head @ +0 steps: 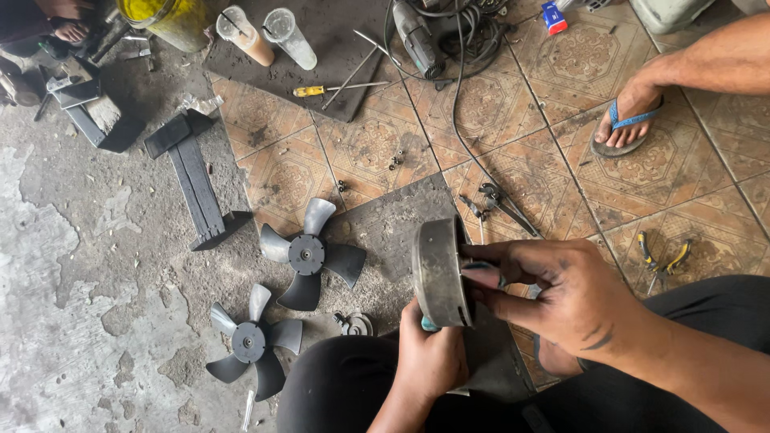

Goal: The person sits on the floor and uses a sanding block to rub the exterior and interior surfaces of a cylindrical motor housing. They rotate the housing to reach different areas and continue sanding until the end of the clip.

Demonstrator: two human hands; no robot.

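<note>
My left hand (429, 357) and right hand (561, 301) both clamped on scuffed round grey metal motor housing (439, 273), two five-blade fans (309, 255) alongside.

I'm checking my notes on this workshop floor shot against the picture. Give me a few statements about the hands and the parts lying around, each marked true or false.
1. Both hands hold a round grey metal housing. True: the right hand grips its side and the left hand supports it from below.
2. Three fan blade wheels lie on the floor. False: there are two, the upper fan and the lower fan.
3. A yellow-handled screwdriver lies on the dark mat at the top. True.
4. The yellow-handled pliers are in the right hand. False: they lie on the tiled floor, apart from it.
5. Another person's foot wears a blue-strapped sandal. True.
</note>
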